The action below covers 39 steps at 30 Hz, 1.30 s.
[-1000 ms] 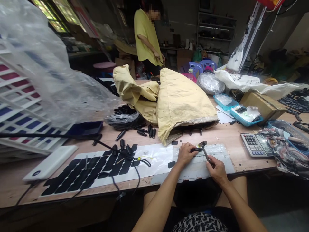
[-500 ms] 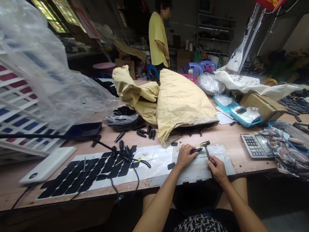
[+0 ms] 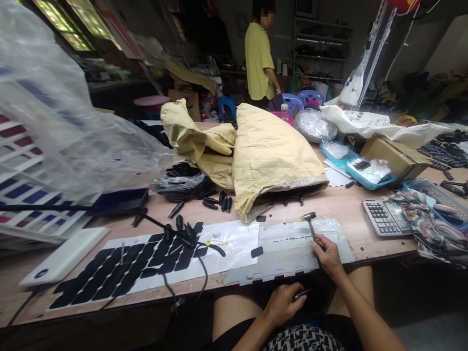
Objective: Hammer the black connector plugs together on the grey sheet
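My right hand is closed on the handle of a small hammer, whose head rests over a grey metal plate at the table's front edge. My left hand is below the table edge, over my lap, closed on a small black connector piece. More black connector pieces lie loose on the wood near a tan sack. Small black pads lie in rows on a white sheet left of the plate.
A calculator, blue trays, a cardboard box and patterned cloth lie to the right. A white power bank, a black cable and a plastic-covered rack are to the left. A person in a yellow shirt stands behind the table.
My left hand has left the plate and dropped below the table edge with the black piece. The person in yellow has walked right. The hammer stays on the plate.
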### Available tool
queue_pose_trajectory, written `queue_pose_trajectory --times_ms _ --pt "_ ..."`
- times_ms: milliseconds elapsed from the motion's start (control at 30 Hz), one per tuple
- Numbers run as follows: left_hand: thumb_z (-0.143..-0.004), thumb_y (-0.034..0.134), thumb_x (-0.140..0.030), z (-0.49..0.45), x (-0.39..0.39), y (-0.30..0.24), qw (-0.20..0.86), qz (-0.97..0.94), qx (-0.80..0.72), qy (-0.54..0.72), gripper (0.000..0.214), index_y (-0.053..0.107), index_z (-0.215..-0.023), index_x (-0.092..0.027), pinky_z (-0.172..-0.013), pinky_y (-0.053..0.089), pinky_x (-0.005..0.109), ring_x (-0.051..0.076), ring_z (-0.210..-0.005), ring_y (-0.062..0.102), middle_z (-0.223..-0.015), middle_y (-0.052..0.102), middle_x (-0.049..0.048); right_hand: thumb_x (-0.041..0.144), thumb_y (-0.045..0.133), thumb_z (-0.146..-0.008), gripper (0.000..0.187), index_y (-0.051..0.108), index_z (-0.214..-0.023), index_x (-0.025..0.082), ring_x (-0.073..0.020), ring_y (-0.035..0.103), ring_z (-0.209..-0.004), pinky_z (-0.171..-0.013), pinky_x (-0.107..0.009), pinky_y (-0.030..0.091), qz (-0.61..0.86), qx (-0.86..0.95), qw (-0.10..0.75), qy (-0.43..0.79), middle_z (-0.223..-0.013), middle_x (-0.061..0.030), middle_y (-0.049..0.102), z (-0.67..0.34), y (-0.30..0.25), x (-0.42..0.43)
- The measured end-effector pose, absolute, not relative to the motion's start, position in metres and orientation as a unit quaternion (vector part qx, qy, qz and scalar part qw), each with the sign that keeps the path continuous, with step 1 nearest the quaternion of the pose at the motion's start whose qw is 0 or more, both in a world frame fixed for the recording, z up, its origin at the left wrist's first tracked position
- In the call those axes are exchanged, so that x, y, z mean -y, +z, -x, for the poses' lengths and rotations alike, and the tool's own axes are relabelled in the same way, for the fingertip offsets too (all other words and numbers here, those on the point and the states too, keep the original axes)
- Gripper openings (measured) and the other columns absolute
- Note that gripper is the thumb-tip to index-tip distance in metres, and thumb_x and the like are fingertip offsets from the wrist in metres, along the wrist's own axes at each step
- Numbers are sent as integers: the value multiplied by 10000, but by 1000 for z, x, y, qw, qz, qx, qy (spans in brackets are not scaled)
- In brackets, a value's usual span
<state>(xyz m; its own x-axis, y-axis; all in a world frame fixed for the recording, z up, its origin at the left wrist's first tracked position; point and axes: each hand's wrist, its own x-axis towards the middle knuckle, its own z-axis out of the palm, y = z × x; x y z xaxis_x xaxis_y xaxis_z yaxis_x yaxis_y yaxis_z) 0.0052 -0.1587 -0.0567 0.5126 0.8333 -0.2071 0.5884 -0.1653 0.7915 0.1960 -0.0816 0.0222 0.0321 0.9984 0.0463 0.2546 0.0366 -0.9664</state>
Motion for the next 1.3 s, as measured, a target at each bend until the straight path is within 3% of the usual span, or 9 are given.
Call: queue_pose_trajectory --times_ms 167,300,500,667,800,867,1000,1167,1300 --pt "-887 520 -433 -2 146 -105 479 -674 -560 56 436 600 -1298 -315 -1042 439 369 260 -1211 594 -1277 661 41 352 587 -848 368 675 -1107 106 -165 578 -593 -594 -267 483 561 566 449 404 -617 5 616 -196 20 82" --pt "-894 506 -433 -6 150 -114 478 -657 -580 48 456 573 -1334 -334 -1096 394 412 273 -1254 561 -1266 665 49 365 576 -860 355 677 -1101 125 -164 576 -598 -603 -265 483 562 579 441 394 -624 8 614 -196 18 82" --pt "-798 615 -347 -10 157 -60 480 -737 -465 96 363 702 -1144 -278 -900 505 340 245 -952 682 -1010 748 39 386 570 -858 380 677 -1114 126 -165 573 -589 -595 -262 478 567 581 433 392 -614 13 602 -196 19 81" --pt "-857 554 -336 -15 127 9 401 -753 -420 308 217 737 -856 -220 -685 496 265 162 -671 638 -776 728 37 376 574 -863 373 680 -1114 121 -154 567 -574 -570 -245 472 571 579 437 385 -621 13 608 -194 17 81" --pt "-889 506 -353 -19 44 38 295 -674 -545 402 260 714 -862 -199 -681 485 283 164 -660 620 -757 705 35 372 572 -872 372 679 -1124 119 -152 569 -562 -568 -243 485 570 573 446 384 -625 6 622 -193 15 81" --pt "-858 557 -344 -20 -4 40 246 -630 -631 380 260 710 -990 -180 -700 479 297 189 -696 634 -738 691 35 358 564 -878 358 683 -1120 123 -148 559 -548 -559 -240 484 570 578 447 376 -614 8 616 -193 14 81" --pt "-845 599 -375 -22 -72 30 184 -579 -737 295 356 664 -1140 -187 -757 473 346 288 -941 661 -984 721 115 342 559 -873 338 693 -1103 134 -146 559 -538 -551 -237 486 579 591 434 357 -624 7 626 -194 10 81" --pt "-851 581 -435 -20 -92 22 169 -582 -771 197 316 687 -1053 -217 -719 448 363 324 -894 670 -938 727 144 324 553 -869 338 692 -1109 131 -146 567 -545 -542 -226 488 581 599 437 336 -623 7 631 -194 10 81" --pt "-821 601 -392 -6 -69 22 178 -588 -753 236 219 698 -962 -254 -689 419 320 274 -856 649 -861 703 66 326 563 -861 346 691 -1113 126 -150 588 -552 -563 -235 508 582 593 441 339 -644 -2 655 -194 11 81"
